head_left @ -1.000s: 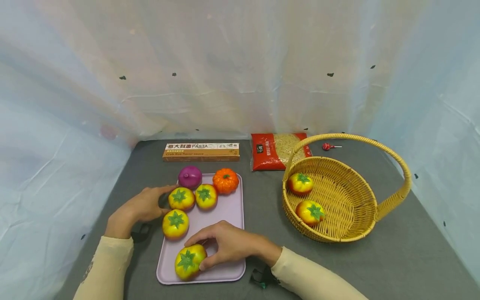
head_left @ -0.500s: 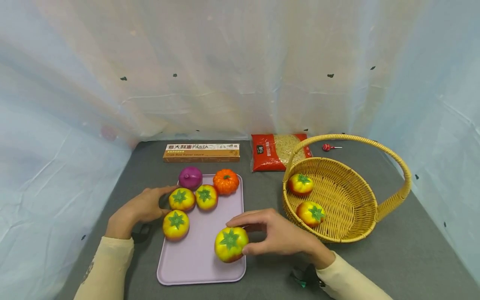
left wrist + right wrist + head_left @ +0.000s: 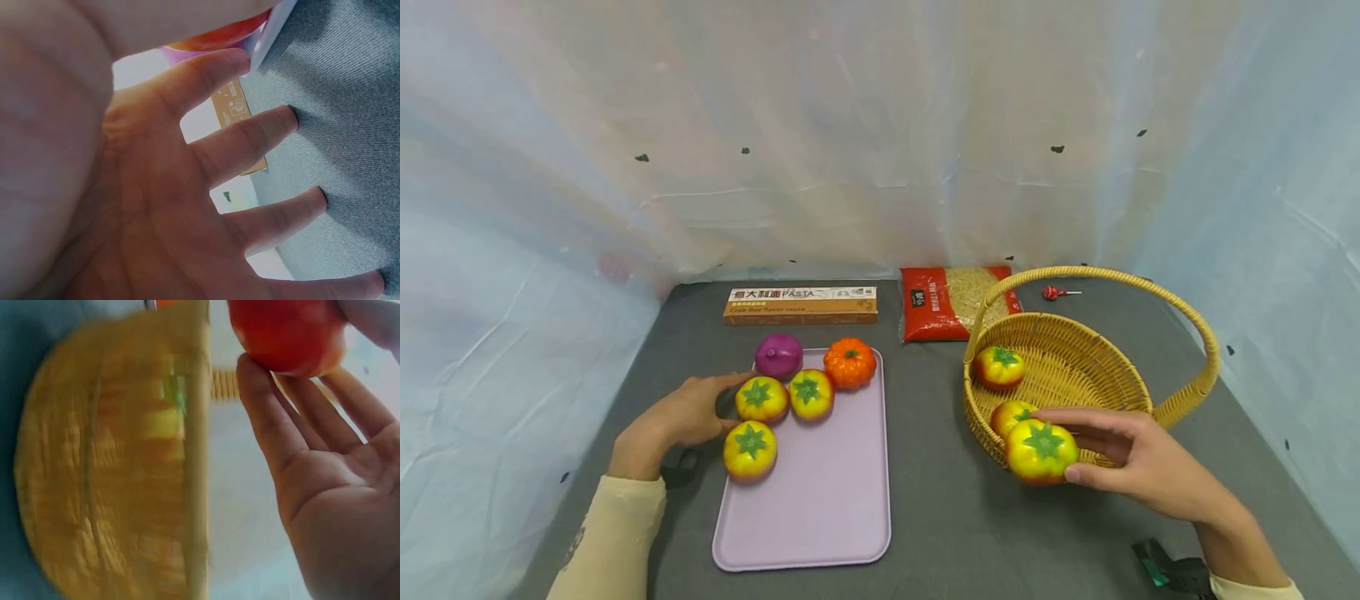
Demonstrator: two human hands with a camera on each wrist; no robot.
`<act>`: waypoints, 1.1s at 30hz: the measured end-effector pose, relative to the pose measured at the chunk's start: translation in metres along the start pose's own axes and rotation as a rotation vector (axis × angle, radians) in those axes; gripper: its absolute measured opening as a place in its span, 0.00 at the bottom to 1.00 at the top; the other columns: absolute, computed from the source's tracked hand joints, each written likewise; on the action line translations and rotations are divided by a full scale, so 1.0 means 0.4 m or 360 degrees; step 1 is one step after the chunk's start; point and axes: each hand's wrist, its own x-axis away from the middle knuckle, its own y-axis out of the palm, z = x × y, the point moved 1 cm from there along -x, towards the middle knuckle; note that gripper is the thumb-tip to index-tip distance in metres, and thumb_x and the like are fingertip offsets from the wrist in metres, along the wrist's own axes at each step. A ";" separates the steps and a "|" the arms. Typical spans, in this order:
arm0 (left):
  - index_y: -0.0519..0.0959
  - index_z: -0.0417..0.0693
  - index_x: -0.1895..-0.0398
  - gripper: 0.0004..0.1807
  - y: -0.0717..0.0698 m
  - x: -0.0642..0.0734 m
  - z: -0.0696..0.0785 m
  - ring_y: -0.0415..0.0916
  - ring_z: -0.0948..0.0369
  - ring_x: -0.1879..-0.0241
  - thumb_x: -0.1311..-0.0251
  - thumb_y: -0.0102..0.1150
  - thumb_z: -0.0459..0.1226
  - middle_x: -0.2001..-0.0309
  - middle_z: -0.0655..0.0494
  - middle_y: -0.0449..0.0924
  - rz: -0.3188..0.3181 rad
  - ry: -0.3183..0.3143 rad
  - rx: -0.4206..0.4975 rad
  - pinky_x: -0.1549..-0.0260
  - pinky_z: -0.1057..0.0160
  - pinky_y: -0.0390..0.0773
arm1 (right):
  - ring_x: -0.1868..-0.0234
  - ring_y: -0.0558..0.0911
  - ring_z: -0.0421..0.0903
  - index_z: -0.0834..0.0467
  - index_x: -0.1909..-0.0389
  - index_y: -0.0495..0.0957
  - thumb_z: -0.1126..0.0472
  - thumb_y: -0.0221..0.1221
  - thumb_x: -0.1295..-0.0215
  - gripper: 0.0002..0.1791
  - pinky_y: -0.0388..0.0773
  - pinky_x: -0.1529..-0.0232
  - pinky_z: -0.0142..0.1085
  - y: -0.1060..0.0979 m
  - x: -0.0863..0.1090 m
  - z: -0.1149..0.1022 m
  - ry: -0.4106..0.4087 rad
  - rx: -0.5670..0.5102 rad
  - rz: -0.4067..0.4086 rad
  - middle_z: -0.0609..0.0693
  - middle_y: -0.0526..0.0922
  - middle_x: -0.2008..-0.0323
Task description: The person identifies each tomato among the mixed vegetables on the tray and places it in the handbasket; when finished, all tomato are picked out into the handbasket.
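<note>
My right hand (image 3: 1150, 462) grips a yellow-and-red toy tomato (image 3: 1042, 452) between thumb and fingers, over the near-left rim of the wicker basket (image 3: 1138, 446). In the right wrist view the tomato's red underside (image 3: 290, 334) shows above the basket's side. Two similar tomatoes lie inside: one farther back (image 3: 999, 367), the other (image 3: 1009, 414) partly hidden behind the held one. On the left, my left hand (image 3: 688, 412) rests beside the lilac tray (image 3: 820, 508), thumb and forefinger near two tomatoes. Its fingers (image 3: 250, 140) are spread, tips on the grey cloth.
The tray's far part bears a third tomato (image 3: 812, 395), a purple toy onion (image 3: 778, 357) and an orange toy pumpkin (image 3: 850, 363). Behind lie a pasta box (image 3: 801, 306), a red pasta bag (image 3: 928, 304) and a lollipop (image 3: 1052, 292). The basket's tall handle (image 3: 1097, 272) arches above it.
My right hand has lifted a tomato from the tray's near-left corner and carried it right to the basket. My left hand stays in place.
</note>
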 end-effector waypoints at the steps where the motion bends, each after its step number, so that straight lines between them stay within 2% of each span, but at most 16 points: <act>1: 0.67 0.52 0.15 0.49 0.000 0.000 0.000 0.70 0.28 0.28 0.38 0.80 0.43 0.24 0.29 0.72 0.0000 -0.0001 0.0000 0.34 0.20 0.72 | 0.33 0.86 0.40 0.62 0.24 0.76 0.77 0.66 0.29 0.33 0.89 0.41 0.35 -0.015 0.015 0.002 0.0025 0.0029 0.0018 0.50 0.83 0.29; 5: 0.67 0.53 0.15 0.49 0.000 0.001 0.001 0.70 0.28 0.28 0.38 0.80 0.43 0.23 0.29 0.71 -0.0001 -0.0010 0.0006 0.35 0.19 0.72 | 0.36 0.88 0.39 0.61 0.25 0.76 0.77 0.66 0.28 0.32 0.91 0.46 0.36 -0.059 0.052 0.014 0.0116 0.0141 0.0104 0.48 0.85 0.30; 10: 0.66 0.54 0.14 0.49 -0.001 0.001 0.001 0.68 0.27 0.27 0.38 0.80 0.44 0.23 0.30 0.70 -0.0009 -0.0043 0.0005 0.35 0.18 0.71 | 0.40 0.87 0.31 0.53 0.29 0.81 0.68 0.70 0.27 0.27 0.90 0.49 0.31 -0.072 0.055 0.027 0.0273 0.0380 0.0189 0.39 0.87 0.36; 12: 0.66 0.55 0.14 0.49 0.000 -0.001 0.000 0.67 0.27 0.27 0.38 0.80 0.44 0.22 0.30 0.70 -0.0015 -0.0062 0.0003 0.35 0.18 0.70 | 0.40 0.86 0.30 0.51 0.29 0.82 0.64 0.70 0.26 0.26 0.89 0.48 0.28 -0.066 0.043 0.031 0.0305 0.0441 0.0164 0.42 0.87 0.36; 16: 0.66 0.56 0.14 0.49 0.002 -0.004 -0.002 0.66 0.26 0.26 0.38 0.80 0.45 0.22 0.30 0.70 -0.0018 -0.0073 -0.0001 0.35 0.17 0.69 | 0.39 0.85 0.30 0.53 0.29 0.82 0.61 0.70 0.25 0.25 0.88 0.45 0.28 -0.046 0.008 0.040 0.0325 0.0401 0.0107 0.54 0.87 0.34; 21: 0.66 0.55 0.14 0.49 0.004 -0.007 -0.005 0.65 0.26 0.25 0.38 0.80 0.44 0.21 0.30 0.69 -0.0018 -0.0066 0.0004 0.35 0.17 0.69 | 0.39 0.86 0.31 0.55 0.30 0.82 0.58 0.72 0.27 0.27 0.86 0.43 0.27 -0.021 -0.038 0.057 0.0311 0.0350 0.0108 0.56 0.86 0.33; 24: 0.66 0.56 0.14 0.49 0.005 -0.007 -0.006 0.65 0.26 0.25 0.38 0.80 0.44 0.21 0.30 0.68 -0.0021 -0.0072 0.0009 0.35 0.16 0.68 | 0.38 0.87 0.34 0.56 0.30 0.82 0.57 0.74 0.28 0.28 0.86 0.42 0.27 -0.011 -0.062 0.066 0.0306 0.0343 0.0136 0.57 0.86 0.33; 30: 0.66 0.56 0.14 0.49 0.003 -0.005 -0.006 0.65 0.26 0.26 0.38 0.80 0.45 0.22 0.31 0.69 -0.0015 -0.0060 0.0004 0.35 0.16 0.69 | 0.35 0.88 0.54 0.59 0.30 0.82 0.56 0.75 0.30 0.30 0.86 0.40 0.28 -0.001 -0.083 0.080 0.0295 0.0423 0.0102 0.58 0.86 0.33; 33: 0.66 0.56 0.14 0.49 0.000 -0.003 -0.004 0.65 0.26 0.26 0.38 0.80 0.45 0.22 0.31 0.70 -0.0019 -0.0064 0.0004 0.35 0.16 0.69 | 0.35 0.87 0.59 0.59 0.29 0.82 0.55 0.75 0.30 0.30 0.85 0.40 0.28 -0.002 -0.083 0.081 0.0304 0.0448 0.0091 0.57 0.86 0.33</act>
